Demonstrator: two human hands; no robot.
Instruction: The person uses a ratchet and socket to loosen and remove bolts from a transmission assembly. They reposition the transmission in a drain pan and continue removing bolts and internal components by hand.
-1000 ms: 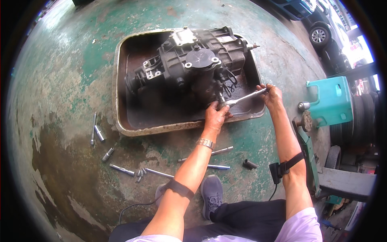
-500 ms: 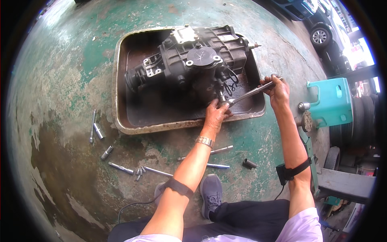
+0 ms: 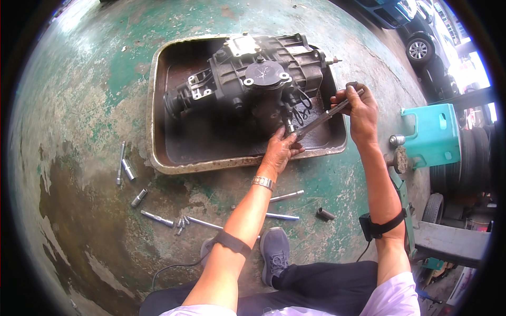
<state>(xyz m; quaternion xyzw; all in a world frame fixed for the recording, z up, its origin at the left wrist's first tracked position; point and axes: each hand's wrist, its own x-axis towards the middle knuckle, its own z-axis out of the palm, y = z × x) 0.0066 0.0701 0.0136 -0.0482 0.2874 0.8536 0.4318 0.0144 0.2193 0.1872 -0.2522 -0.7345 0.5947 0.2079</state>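
A dark metal gearbox point(image 3: 232, 79) lies in a rectangular metal tray point(image 3: 211, 168) with rusty, worn edges. My right hand point(image 3: 361, 108) is closed round the handle end of a ratchet wrench point(image 3: 329, 113), which slants down to the left over the tray's right side. At the wrench's head, my left hand point(image 3: 279, 150) has its fingers wrapped close against it. A shiny socket point(image 3: 290, 126) sits there, against the gearbox's lower right side. Black cable point(image 3: 304, 108) loops next to it. My fingers partly hide the wrench head.
Sockets point(image 3: 128, 168), extension bars point(image 3: 203, 223) and other tools lie on the worn green floor left of and below the tray. A dark short tube point(image 3: 326, 214) lies nearer my right arm. A turquoise plastic stool point(image 3: 432, 134), tires point(image 3: 472, 158) and a parked car point(image 3: 427, 47) stand at right.
My right hand has swung the wrench's handle end slightly up and left, toward the tray. My left hand stays at the wrench head, its forearm shifted slightly left.
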